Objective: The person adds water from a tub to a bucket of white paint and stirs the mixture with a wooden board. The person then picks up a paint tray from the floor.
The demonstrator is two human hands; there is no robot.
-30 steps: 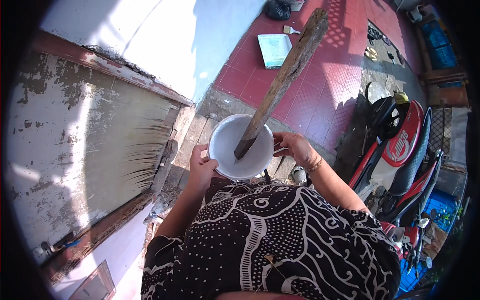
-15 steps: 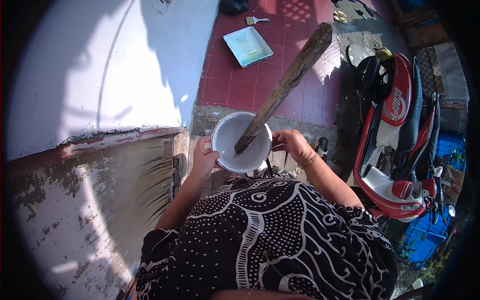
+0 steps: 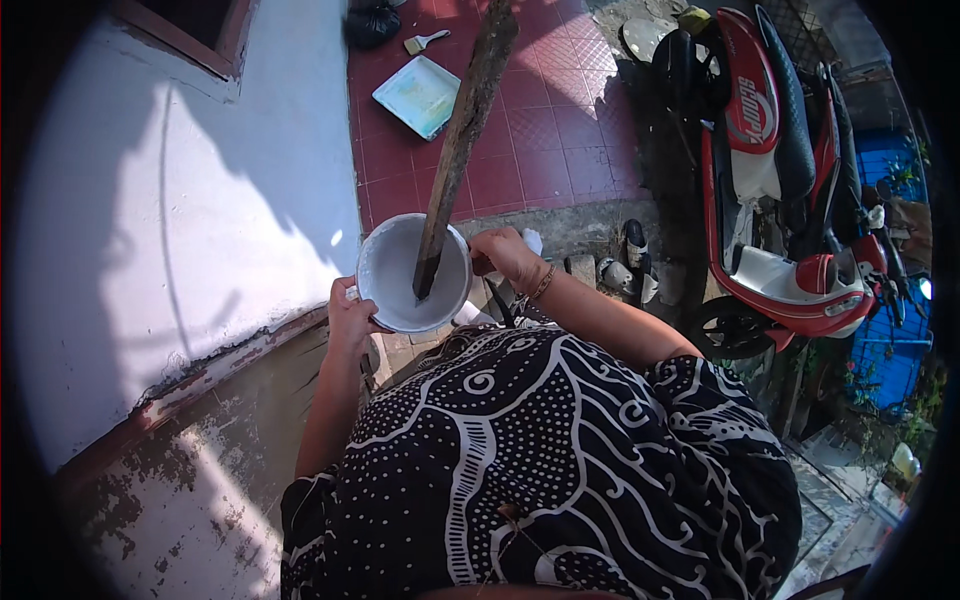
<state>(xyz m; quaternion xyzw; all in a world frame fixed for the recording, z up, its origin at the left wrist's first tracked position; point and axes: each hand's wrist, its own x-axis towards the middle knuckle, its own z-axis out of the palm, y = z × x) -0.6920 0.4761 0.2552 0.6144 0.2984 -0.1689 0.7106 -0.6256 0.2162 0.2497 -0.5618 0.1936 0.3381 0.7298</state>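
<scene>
A white bucket (image 3: 385,270) with pale grey-white contents is held in front of my patterned black shirt (image 3: 530,460). A long weathered wooden stick (image 3: 460,140) stands tilted in it. My left hand (image 3: 352,315) is closed on the bucket's left side, fingers at the rim. My right hand (image 3: 505,255) is closed at its right side, with the fingertips partly hidden.
On red tiles (image 3: 500,185) ahead lie a paint tray (image 3: 415,95), a brush (image 3: 425,42) and a black bag (image 3: 372,25). A white wall (image 3: 150,200) borders the left; a red-and-white scooter (image 3: 760,150) stands at right, near shoes (image 3: 635,245) and blue containers (image 3: 890,350).
The view has turned, bringing a window frame into the upper left. The bucket and both hands sit further left in the picture, and my right hand's fingers have curled in at the bucket's side.
</scene>
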